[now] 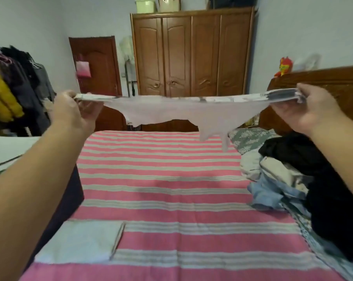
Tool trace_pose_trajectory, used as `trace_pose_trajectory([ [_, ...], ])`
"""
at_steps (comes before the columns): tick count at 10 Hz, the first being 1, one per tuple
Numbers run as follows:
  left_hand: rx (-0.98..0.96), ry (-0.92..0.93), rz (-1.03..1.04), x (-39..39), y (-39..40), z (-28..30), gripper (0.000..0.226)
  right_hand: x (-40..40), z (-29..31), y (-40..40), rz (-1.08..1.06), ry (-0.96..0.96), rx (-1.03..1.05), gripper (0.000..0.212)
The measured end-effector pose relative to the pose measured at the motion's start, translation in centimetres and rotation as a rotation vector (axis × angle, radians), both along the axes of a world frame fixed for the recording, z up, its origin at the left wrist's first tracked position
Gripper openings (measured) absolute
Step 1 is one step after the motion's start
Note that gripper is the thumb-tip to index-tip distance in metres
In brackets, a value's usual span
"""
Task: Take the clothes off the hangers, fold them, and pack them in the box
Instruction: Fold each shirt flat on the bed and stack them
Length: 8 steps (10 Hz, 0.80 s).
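Observation:
A pale pink garment (171, 113) with a patterned grey-white edge is stretched flat in the air above the bed. My left hand (72, 112) pinches its left end and my right hand (307, 110) grips its right end. Loose corners of the cloth hang down in the middle. A folded white cloth (80, 240) lies on the striped bed near its front left corner. A heap of unfolded clothes (289, 179), black, light blue and white, lies on the bed's right side. No box is in sight.
The bed has a pink and grey striped sheet (161, 179). More clothes hang on a rack (15, 86) at the left. A brown wardrobe (192, 53) and a door (98, 65) stand behind; the headboard (323, 82) is at the right.

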<state>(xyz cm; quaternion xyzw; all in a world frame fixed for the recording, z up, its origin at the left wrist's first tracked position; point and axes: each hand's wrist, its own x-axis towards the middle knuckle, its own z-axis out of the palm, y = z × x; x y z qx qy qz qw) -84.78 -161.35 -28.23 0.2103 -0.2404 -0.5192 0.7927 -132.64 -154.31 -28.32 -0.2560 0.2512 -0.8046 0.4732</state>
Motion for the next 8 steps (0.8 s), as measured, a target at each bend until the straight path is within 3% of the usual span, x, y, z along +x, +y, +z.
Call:
trace_pose_trajectory([
  [1, 0.251, -0.157, 0.104, 1.7, 5.3, -8.4, 0.03, 0.6, -8.4, 4.8, 0.017, 0.101, 0.252, 0.044],
  [2, 0.499, -0.358, 0.11, 3.0, 10.8, -18.1, 0.021, 0.5, -18.8, 10.2, 0.063, 0.096, 0.456, 0.054],
  [3, 0.661, -0.592, -0.011, 3.4, 16.9, -27.3, 0.009, 0.0, -29.2, 15.4, 0.049, 0.097, 0.688, 0.068],
  [4, 0.829, -0.919, -0.128, 2.8, 20.4, -33.8, 0.011, 0.7, -36.0, 19.1, 0.041, 0.164, 0.897, 0.019],
  [5, 0.993, -0.813, -0.121, 3.6, 21.4, -39.7, 0.006, 0.9, -39.8, 20.7, 0.039, 0.201, 1.072, 0.011],
  [6, 0.999, -0.844, -0.152, 3.8, 21.8, -40.9, 0.025, 1.0, -41.0, 20.8, 0.062, 0.222, 1.08, 0.008],
  [7, 0.973, -0.902, -0.143, 4.6, 22.3, -40.0, 0.034, 0.3, -40.8, 20.7, -0.006, 0.31, 1.073, 0.011],
  [8, 0.935, -1.08, -0.115, 5.6, 23.0, -38.0, 0.031, 0.1, -39.0, 22.3, -0.049, 0.427, 1.064, 0.011],
])
